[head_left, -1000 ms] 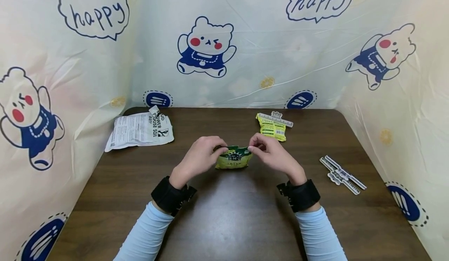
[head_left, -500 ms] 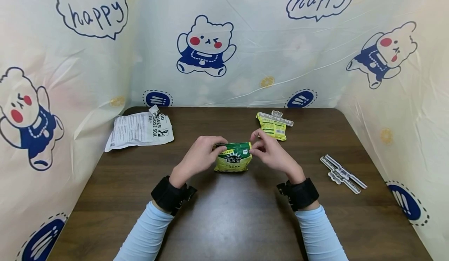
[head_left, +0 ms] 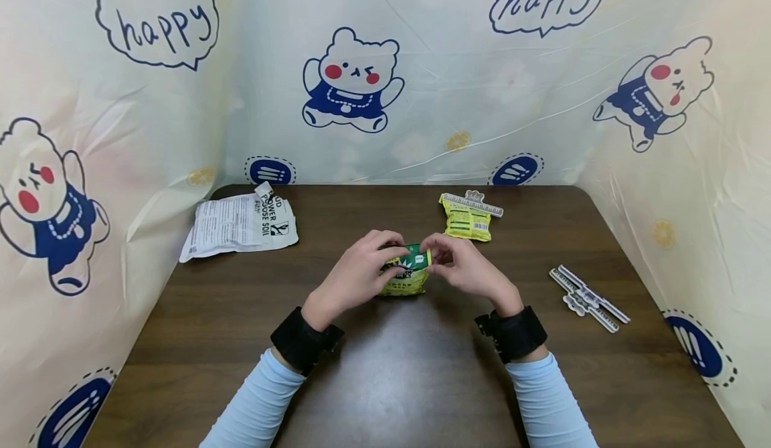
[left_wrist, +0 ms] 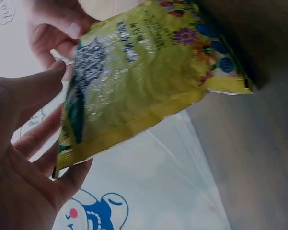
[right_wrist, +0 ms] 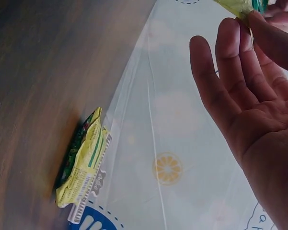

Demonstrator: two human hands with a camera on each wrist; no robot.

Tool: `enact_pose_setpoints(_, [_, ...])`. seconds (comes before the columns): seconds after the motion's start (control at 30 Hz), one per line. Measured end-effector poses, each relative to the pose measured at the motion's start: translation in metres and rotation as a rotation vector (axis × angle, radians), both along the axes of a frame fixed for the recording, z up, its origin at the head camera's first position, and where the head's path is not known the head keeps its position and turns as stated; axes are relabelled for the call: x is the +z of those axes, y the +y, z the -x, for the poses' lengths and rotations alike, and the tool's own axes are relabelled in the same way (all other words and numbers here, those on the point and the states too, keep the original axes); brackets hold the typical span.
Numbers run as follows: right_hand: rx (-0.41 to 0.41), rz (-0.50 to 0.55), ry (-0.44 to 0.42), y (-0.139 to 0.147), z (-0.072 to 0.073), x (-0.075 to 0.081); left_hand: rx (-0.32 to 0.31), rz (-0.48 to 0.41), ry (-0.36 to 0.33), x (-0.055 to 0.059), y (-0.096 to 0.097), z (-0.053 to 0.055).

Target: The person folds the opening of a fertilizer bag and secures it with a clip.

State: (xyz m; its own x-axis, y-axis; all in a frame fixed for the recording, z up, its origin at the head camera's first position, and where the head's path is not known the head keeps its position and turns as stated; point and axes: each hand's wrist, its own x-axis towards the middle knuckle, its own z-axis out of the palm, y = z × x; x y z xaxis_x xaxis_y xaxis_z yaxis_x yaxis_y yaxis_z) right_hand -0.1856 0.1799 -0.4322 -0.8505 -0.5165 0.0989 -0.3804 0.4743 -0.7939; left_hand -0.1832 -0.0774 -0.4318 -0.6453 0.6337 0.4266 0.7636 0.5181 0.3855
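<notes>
A small yellow-green printed bag (head_left: pixel 405 285) with a dark green top band stands upright at the middle of the table. My left hand (head_left: pixel 357 272) holds it at the upper left, thumb across the front and fingers behind. At the top right corner my right hand (head_left: pixel 471 268) pinches the bag's edge between thumb and fingers. In the left wrist view the bag (left_wrist: pixel 134 81) shows its flower-printed face, with both hands at its top end. Only a corner of the bag (right_wrist: pixel 237 5) enters the right wrist view, by the right thumb and fingertips.
A second yellow bag (head_left: pixel 468 224), its top held in a ruler-marked clip (head_left: pixel 472 203), lies behind my right hand. Two loose clips (head_left: pixel 587 299) lie on the right. A white printed soil pouch (head_left: pixel 241 226) is at the back left. Patterned sheeting (head_left: pixel 458 86) surrounds the table.
The bag's front tipped up to show more of its face. My left hand then moved right and reached further over its top. My right hand stays at the right corner.
</notes>
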Motion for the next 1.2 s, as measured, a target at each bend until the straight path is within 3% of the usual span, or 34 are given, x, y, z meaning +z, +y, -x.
enact_pose_setpoints(0.27, [0.04, -0.081, -0.025, 0.001, -0.0012, -0.0021, 0.048, 0.089, -0.094, -0.0073, 0.0006, -0.0016])
enact_pose_setpoints(0.43, [0.067, -0.129, -0.021, 0.0013, -0.0018, -0.0037, 0.046, 0.122, -0.084, -0.0101, 0.0005, -0.0009])
enact_pose_setpoints(0.87, [0.105, -0.17, -0.003, 0.0009, 0.0016, -0.003, 0.049, 0.099, -0.095, -0.0083, 0.0021, -0.0006])
enact_pose_setpoints(1.2, [0.082, -0.165, 0.045, 0.0037, 0.0022, -0.0032, 0.031, 0.063, -0.191, -0.0092, 0.0016, 0.0022])
